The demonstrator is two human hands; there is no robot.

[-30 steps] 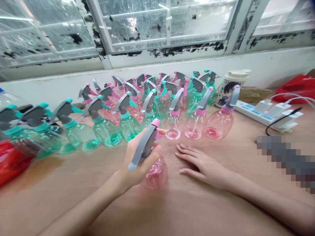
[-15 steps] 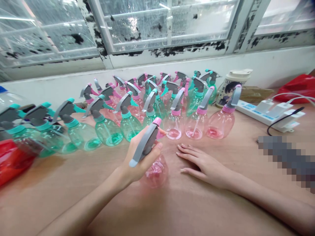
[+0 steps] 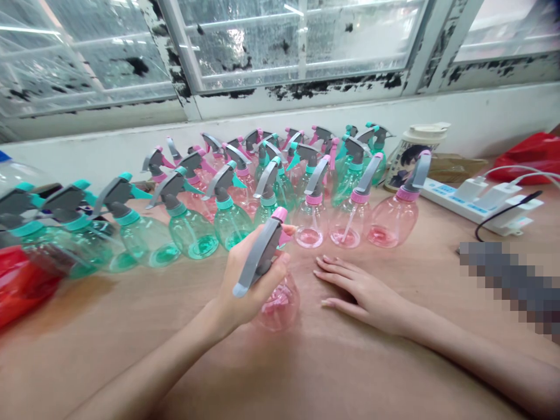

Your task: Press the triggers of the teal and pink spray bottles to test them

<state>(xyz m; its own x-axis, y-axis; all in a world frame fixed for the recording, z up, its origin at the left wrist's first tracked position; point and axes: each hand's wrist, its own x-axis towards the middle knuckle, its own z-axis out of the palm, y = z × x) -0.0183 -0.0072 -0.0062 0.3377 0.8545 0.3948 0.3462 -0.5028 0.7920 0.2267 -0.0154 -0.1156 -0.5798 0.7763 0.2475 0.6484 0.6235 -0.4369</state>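
Note:
My left hand is wrapped round the neck of a pink spray bottle with a grey trigger head; the bottle stands on the wooden table. Just to its right, my right hand lies flat on the table with fingers stretched out, holding nothing. Behind both hands stand several pink spray bottles and green spray bottles in rows.
A white power strip with plugs and cables lies at the right. A lidded printed cup stands behind the bottles. Red bags sit at the far right and far left. A window wall runs along the back.
The held bottle has shifted very slightly to the right. My right hand has stayed flat in place.

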